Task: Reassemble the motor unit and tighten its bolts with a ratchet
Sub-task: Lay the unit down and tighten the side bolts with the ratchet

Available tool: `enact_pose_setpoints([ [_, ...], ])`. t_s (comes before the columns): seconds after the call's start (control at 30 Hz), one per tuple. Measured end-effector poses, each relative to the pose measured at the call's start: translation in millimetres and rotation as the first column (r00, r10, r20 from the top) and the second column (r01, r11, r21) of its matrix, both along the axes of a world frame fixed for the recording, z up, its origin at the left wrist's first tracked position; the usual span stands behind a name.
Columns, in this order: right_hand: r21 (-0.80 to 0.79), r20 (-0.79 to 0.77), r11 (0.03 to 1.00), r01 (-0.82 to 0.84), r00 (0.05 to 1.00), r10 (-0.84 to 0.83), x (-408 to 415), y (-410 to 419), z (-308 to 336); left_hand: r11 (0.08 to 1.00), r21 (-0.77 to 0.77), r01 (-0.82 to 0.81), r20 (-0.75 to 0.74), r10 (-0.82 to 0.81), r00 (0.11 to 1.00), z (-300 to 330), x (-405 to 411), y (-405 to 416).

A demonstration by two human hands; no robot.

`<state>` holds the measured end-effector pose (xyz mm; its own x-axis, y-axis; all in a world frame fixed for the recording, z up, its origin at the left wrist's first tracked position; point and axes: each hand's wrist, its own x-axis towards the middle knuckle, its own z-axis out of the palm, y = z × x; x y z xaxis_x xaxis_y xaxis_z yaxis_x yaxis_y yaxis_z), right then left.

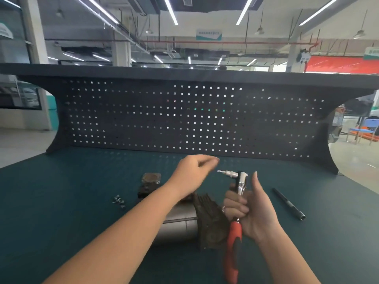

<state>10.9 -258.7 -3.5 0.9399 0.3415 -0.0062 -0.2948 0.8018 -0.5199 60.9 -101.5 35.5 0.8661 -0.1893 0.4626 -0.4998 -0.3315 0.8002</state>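
Note:
My right hand (249, 210) grips the metal shank of a ratchet (239, 193) with a red and black handle, held upright above the table, thumb raised. A short bit socket points left from the ratchet's chrome head. My left hand (194, 173) hovers just left of that bit, fingers loosely curled and blurred, holding nothing I can see. The motor unit (184, 222), a grey cylinder with a dark finned end piece, lies on the green mat below my arms. A dark cover part (150, 184) lies behind it. Several loose bolts (119, 200) lie to its left.
A black extension bar (288, 202) lies on the green mat (61, 191) to the right. A dark pegboard back panel (184, 119) stands along the table's far edge. Beyond it is a workshop hall with a blue chair at the right.

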Motion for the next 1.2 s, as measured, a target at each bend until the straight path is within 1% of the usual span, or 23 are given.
enact_pose_setpoints([
  [0.07, 0.073, -0.005, 0.997, 0.020, 1.000, -0.019, 2.2, -4.6, -1.1, 0.973, -0.145, -0.177, -0.030, 0.174, 0.984, -0.8, 17.0, 40.0],
  [0.1, 0.104, -0.012, 0.994, 0.031, 0.999, -0.030, 3.5, -7.5, -2.1, 0.937, -0.166, -0.309, -0.071, 0.301, 0.951, -3.5, 25.9, 68.0],
  [0.13, 0.132, -0.022, 0.990, 0.041, 0.999, -0.039, 5.3, -10.5, -3.4, 0.883, -0.117, -0.454, -0.122, 0.441, 0.889, -9.0, 34.6, 100.0],
  [0.17, 0.153, -0.028, 0.987, 0.049, 0.999, -0.046, 7.0, -13.2, -4.8, 0.812, -0.006, -0.583, -0.164, 0.575, 0.802, -17.6, 41.7, 133.4],
  [0.2, 0.169, -0.031, 0.984, 0.053, 0.998, -0.048, 8.9, -15.6, -6.4, 0.736, 0.121, -0.666, -0.195, 0.675, 0.711, -28.7, 45.8, 165.8],
  [0.23, 0.177, -0.034, 0.983, 0.055, 0.998, -0.050, 10.6, -17.1, -7.7, 0.679, 0.228, -0.698, -0.220, 0.734, 0.643, -40.6, 47.0, 193.1],
  [0.27, 0.176, -0.039, 0.983, 0.062, 0.998, -0.056, 12.1, -18.2, -8.8, 0.658, 0.297, -0.692, -0.247, 0.753, 0.610, -52.1, 46.8, 213.6],
  [0.3, 0.162, -0.046, 0.984, 0.071, 0.997, -0.064, 13.3, -18.3, -9.8, 0.664, 0.334, -0.669, -0.269, 0.748, 0.607, -63.5, 46.5, 227.7],
  [0.37, 0.133, -0.060, 0.988, 0.082, 0.995, -0.074, 15.3, -18.1, -12.0, 0.710, 0.370, -0.600, -0.270, 0.700, 0.662, -83.0, 46.7, 241.0],
  [0.47, 0.099, -0.061, 0.991, 0.087, 0.995, -0.081, 16.0, -15.5, -15.7, 0.784, 0.364, -0.502, -0.233, 0.599, 0.766, -104.7, 47.8, 240.2],
  [0.57, 0.087, -0.045, 0.992, 0.090, 0.995, -0.086, 14.5, -11.7, -14.3, 0.820, 0.370, -0.437, -0.237, 0.538, 0.809, -110.8, 52.2, 236.2],
  [0.63, 0.121, -0.020, 0.993, 0.003, 1.000, -0.001, 16.8, -13.3, -17.0, 0.840, 0.374, -0.393, -0.263, 0.502, 0.824, -110.3, 53.1, 235.8],
  [0.7, 0.122, 0.076, 0.976, -0.183, 0.982, 0.175, 20.9, -13.1, -22.2, 0.848, 0.402, -0.346, -0.281, 0.473, 0.835, -110.5, 50.1, 236.8],
  [0.73, 0.043, 0.126, 0.980, -0.197, 0.974, 0.190, 20.6, -11.4, -23.1, 0.846, 0.426, -0.320, -0.286, 0.462, 0.840, -111.1, 48.3, 237.4],
  [0.8, -0.145, 0.158, 0.988, -0.048, 0.985, 0.071, 17.8, -17.2, -20.2, 0.833, 0.476, -0.281, -0.283, 0.448, 0.848, -112.7, 45.8, 238.1],
  [0.83, -0.190, 0.176, 0.982, -0.004, 0.984, 0.038, 12.9, -12.5, -16.1, 0.827, 0.489, -0.279, -0.275, 0.449, 0.850, -112.6, 45.2, 238.3],
  [0.9, -0.192, 0.207, 0.978, -0.087, 0.970, 0.127, 12.0, 4.5, 0.4, 0.822, 0.484, -0.300, -0.262, 0.463, 0.847, -111.5, 45.2, 238.6],
  [0.93, -0.243, 0.162, 0.970, -0.023, 0.985, 0.064, 10.8, 7.9, 4.7, 0.821, 0.482, -0.307, -0.255, 0.466, 0.847, -110.9, 45.5, 238.6],
  [0.97, -0.413, 0.182, 0.898, 0.152, 0.980, -0.082, 9.0, 13.5, 7.3, 0.819, 0.486, -0.306, -0.250, 0.466, 0.849, -110.3, 45.7, 238.6],
  [1.0, -0.547, 0.217, 0.805, 0.229, 0.968, -0.128, 7.5, 24.0, 11.5, 0.816, 0.492, -0.302, -0.247, 0.464, 0.851, -110.0, 45.6, 238.6],
  [1.07, -0.702, 0.289, 0.657, 0.273, 0.953, -0.087, 8.6, 51.8, 25.1, 0.811, 0.501, -0.300, -0.236, 0.463, 0.854, -108.8, 45.1, 238.4],
  [1.13, -0.814, 0.321, 0.513, 0.271, 0.947, 0.009, 13.9, 80.9, 37.7, 0.809, 0.501, -0.307, -0.206, 0.456, 0.866, -108.6, 44.4, 238.2],
  [1.2, -0.865, 0.313, 0.436, 0.250, 0.947, 0.079, 20.6, 106.5, 52.0, 0.819, 0.479, -0.315, -0.183, 0.444, 0.877, -109.1, 43.9, 238.2],
])
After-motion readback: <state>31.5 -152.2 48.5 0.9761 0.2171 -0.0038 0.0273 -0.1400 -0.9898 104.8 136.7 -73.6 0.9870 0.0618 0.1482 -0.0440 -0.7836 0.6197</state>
